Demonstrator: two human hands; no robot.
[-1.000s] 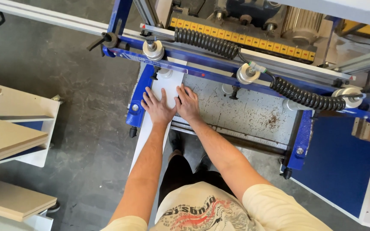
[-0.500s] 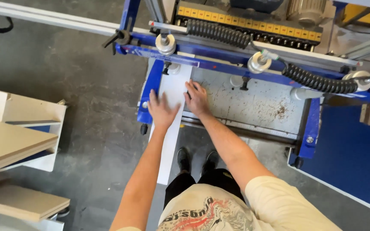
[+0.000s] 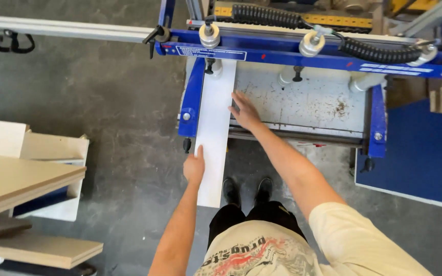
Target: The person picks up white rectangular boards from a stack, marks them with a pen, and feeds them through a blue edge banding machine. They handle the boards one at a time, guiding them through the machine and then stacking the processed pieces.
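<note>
A long, narrow white laminated board (image 3: 214,133) is lying lengthwise on the left side of the machine's scuffed grey metal surface (image 3: 308,105), its far end reaching under the blue steel clamp beam (image 3: 303,56) and its near end hanging out over the grey concrete floor (image 3: 113,112). The left hand (image 3: 194,167) is gripping the board's left edge near the overhanging end, fingers curled around that edge with the thumb on top. The right hand (image 3: 245,111) is lying flat with its fingers spread open, holding nothing, the fingertips touching the board's right edge where it is sitting on the surface. Along the board's left side a blue side bracket (image 3: 192,99) is running from the beam towards the person. Two round silver clamp cylinders (image 3: 209,35) are standing on the beam, one just above the board's far end, and black corrugated hoses (image 3: 379,50) are looping behind them. The person's black shoes (image 3: 247,190) are showing on the floor just right of the board's near end. At the left, pale wooden panels (image 3: 21,179) are stacked on a low white cart (image 3: 62,153), well apart from the hands.
</note>
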